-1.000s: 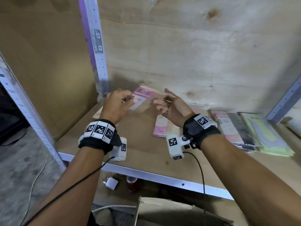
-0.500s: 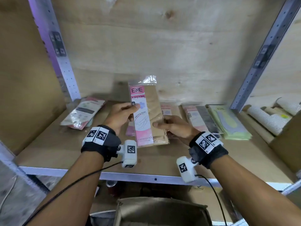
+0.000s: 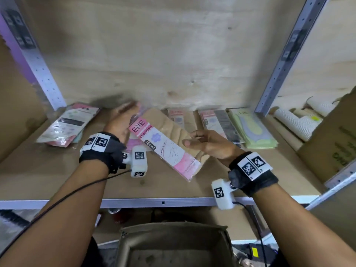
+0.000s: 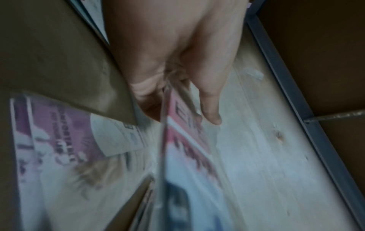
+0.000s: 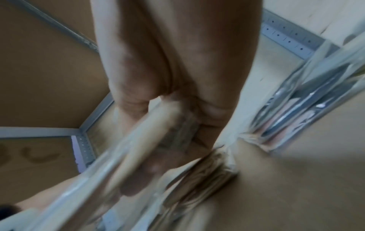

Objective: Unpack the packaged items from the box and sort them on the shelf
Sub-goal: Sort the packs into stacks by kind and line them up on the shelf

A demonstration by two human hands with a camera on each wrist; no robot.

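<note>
A pink-and-beige ENE stocking packet (image 3: 165, 149) hangs tilted over the middle of the wooden shelf (image 3: 57, 180), its top end to the left. My left hand (image 3: 119, 120), blurred, pinches that top end; in the left wrist view the packet edge (image 4: 168, 140) runs between thumb and fingers. My right hand (image 3: 202, 143) holds the packet's right edge, thumb on top. The right wrist view shows the packet (image 5: 138, 148) under my thumb. The open cardboard box (image 3: 173, 243) sits below the shelf's front edge.
Sorted packets lie along the back: a pile at the left (image 3: 67, 124), pink ones (image 3: 131, 145) under the held packet, a pink-and-black stack (image 3: 217, 122), a green stack (image 3: 252, 128). Metal uprights (image 3: 285, 54) frame the bay. White rolls (image 3: 296, 124) and a carton (image 3: 331, 139) are at the right.
The packet has swung from upright to a slant and come lower over the shelf. My left hand has moved back to its top end; my right hand has shifted along its right edge.
</note>
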